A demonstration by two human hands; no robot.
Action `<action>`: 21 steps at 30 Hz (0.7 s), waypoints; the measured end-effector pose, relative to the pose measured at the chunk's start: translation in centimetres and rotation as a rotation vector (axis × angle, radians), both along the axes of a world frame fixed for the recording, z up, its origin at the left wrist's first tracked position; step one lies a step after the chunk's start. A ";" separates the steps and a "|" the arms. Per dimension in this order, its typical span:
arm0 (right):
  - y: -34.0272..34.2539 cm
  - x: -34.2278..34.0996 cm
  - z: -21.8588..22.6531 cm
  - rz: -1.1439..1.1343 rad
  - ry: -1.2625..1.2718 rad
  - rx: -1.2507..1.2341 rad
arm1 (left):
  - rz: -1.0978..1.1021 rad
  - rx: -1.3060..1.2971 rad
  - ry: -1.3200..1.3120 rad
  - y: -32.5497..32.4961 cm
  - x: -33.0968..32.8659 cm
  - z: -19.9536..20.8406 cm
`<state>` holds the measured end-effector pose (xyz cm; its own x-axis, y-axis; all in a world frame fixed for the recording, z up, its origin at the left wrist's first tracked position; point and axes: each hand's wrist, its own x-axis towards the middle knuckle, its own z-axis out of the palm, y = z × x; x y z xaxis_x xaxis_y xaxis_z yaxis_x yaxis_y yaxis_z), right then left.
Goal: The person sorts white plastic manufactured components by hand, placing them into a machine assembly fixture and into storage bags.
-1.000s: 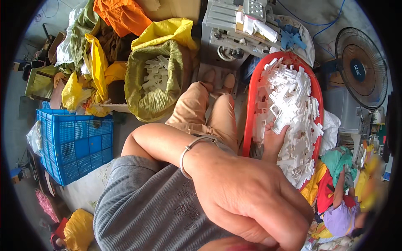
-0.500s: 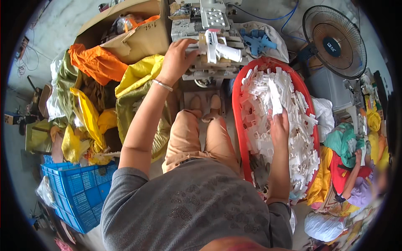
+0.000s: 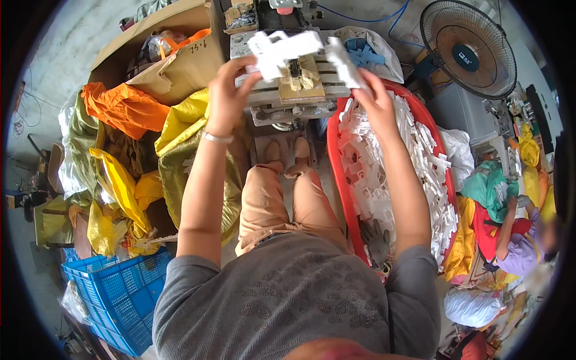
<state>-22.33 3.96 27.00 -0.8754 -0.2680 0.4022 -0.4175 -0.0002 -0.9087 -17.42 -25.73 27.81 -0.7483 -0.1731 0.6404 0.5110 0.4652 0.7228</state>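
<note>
Our left hand [image 3: 231,96] pinches the edge of a smooth white gun-shaped piece [image 3: 273,56], lifted off the machine bed [image 3: 261,96] where it sat earlier. Our right hand [image 3: 378,103], earlier over the red tub [image 3: 334,162], grips a slimmer white piece [image 3: 344,64]. Angular white parts [image 3: 414,174] fill the rounded tub.

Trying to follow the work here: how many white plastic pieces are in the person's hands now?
2: a broad piece in the left hand and a narrow piece in the right hand. Another could be hidden behind either.
</note>
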 end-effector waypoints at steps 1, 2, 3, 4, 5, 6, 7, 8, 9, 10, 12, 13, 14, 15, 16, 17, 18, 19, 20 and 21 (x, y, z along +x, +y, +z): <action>-0.9 -0.7 -0.1 0.032 0.115 0.089 | 0.045 0.117 0.009 -0.9 1.2 -0.6; -2.0 -1.1 0.3 0.027 0.248 0.201 | 0.105 0.085 -0.005 -2.5 2.3 -1.7; -2.8 -1.2 0.9 0.025 0.382 0.313 | 0.167 0.053 -0.020 -4.0 3.7 -3.1; -3.3 -1.5 1.2 0.024 0.379 0.311 | 0.188 0.092 -0.033 -5.0 5.4 -4.2; -3.8 -1.8 1.2 0.028 0.488 0.419 | 0.212 0.130 -0.048 -6.0 7.3 -5.5; -4.0 -1.8 1.4 0.028 0.595 0.529 | 0.260 0.127 -0.105 -7.1 9.3 -7.1; -4.1 -1.9 1.7 0.028 0.590 0.526 | 0.310 0.123 -0.162 -8.1 11.1 -8.2; -4.0 -1.8 2.0 0.063 0.563 0.573 | 0.387 0.074 -0.242 -8.3 12.8 -8.6; -3.7 -1.6 2.0 0.097 0.532 0.621 | 0.461 0.024 -0.325 -8.3 14.5 -9.0; -3.6 -2.1 1.4 0.068 0.621 0.593 | 0.455 0.074 -0.340 -8.6 15.6 -10.0; -3.4 -2.1 1.0 0.098 0.699 0.605 | 0.495 0.102 -0.352 -9.2 17.4 -12.4; -3.2 -2.6 0.6 0.102 0.704 0.608 | 0.503 0.111 -0.372 -10.0 17.8 -13.9; -2.7 -3.2 0.1 0.057 0.806 0.670 | 0.518 0.103 -0.402 -10.3 18.0 -15.2; -2.1 -3.4 -0.1 0.015 0.899 0.735 | 0.567 0.071 -0.441 -10.6 18.2 -16.2; -1.8 -2.7 0.5 -0.073 0.941 0.747 | 0.619 0.058 -0.441 -10.4 18.8 -16.4; -1.3 -1.6 1.8 -0.047 0.877 0.642 | 0.669 0.047 -0.439 -10.0 19.3 -16.6; 0.3 -0.4 2.8 0.017 0.666 0.590 | 0.706 0.055 -0.476 -10.3 19.8 -17.2; 1.8 1.3 3.3 0.071 0.458 0.527 | 0.705 0.143 -0.531 -11.1 20.3 -18.3; 3.5 2.7 3.3 0.185 -0.263 0.394 | 0.680 0.105 -0.518 -11.8 21.1 -19.4; 6.5 3.1 0.7 0.022 -0.078 0.497 | 0.642 0.068 -0.496 -12.2 21.1 -20.3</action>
